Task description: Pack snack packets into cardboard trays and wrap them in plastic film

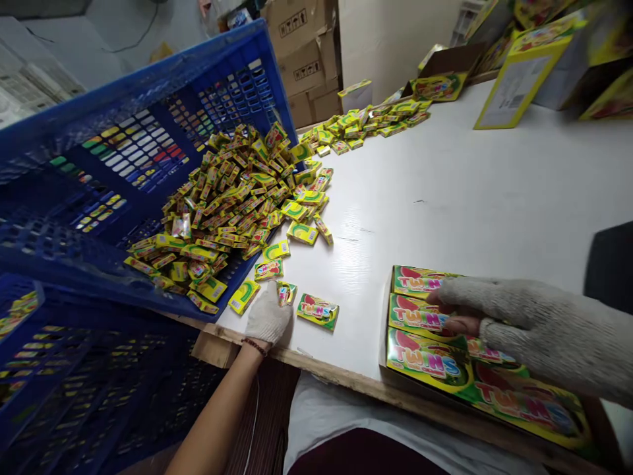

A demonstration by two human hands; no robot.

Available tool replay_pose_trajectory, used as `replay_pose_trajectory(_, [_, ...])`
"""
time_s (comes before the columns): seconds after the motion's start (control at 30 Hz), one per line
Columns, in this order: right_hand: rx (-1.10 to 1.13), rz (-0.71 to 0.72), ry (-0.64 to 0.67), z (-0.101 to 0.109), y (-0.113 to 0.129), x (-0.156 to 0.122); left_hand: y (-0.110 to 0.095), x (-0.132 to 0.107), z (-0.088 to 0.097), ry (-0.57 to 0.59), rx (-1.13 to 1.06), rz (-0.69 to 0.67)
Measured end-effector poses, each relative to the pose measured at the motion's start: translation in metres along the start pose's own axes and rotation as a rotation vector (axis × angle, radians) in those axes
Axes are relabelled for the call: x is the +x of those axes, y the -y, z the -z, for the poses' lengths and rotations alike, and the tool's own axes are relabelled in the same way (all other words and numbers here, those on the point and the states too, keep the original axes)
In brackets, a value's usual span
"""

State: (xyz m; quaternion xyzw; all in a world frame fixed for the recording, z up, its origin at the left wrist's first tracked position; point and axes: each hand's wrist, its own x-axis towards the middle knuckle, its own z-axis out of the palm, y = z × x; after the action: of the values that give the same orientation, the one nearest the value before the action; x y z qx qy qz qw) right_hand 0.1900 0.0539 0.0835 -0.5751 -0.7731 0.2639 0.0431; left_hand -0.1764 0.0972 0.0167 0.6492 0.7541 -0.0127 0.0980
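My left hand [268,316], in a white knit glove, rests at the table's front edge with its fingers closed on a small yellow-green candy packet [286,292]. Another small packet [317,311] lies just to its right. My right hand [519,323], in a fingerless knit glove, lies with fingers stretched flat over a tray [383,330] of larger green "Twins" packets [428,359] near the front right edge. A heap of small packets [232,198] spills from a tilted blue crate [99,165] onto the white table [445,198].
A second heap of small packets [366,122] lies at the table's far side. Yellow-green display boxes [524,72] stand at the back right, brown cartons [306,59] behind. Another blue crate [74,382] sits low at the left.
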Motion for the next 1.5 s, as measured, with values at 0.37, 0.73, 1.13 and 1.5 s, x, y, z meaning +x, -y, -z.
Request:
replay_pose_trajectory(0.37, [0.03,0.125,-0.101,0.05,0.052,0.002,-0.11,-0.053,0.045,-0.563,-0.271,-1.25])
replay_pose_trajectory(0.73, [0.152,-0.065,-0.101,0.045,0.04,-0.025,-0.147,-0.058,0.031,-0.535,-0.332,-1.342])
replay_pose_trajectory(1.13, [-0.24,-0.372,0.334,0.025,-0.017,-0.008,-0.023,0.007,-0.031,0.144,0.198,-0.748])
replay_pose_trajectory(1.5, [-0.35,-0.35,0.427,-0.023,-0.012,0.013,-0.079,-0.025,0.017,0.381,-1.213,-0.384])
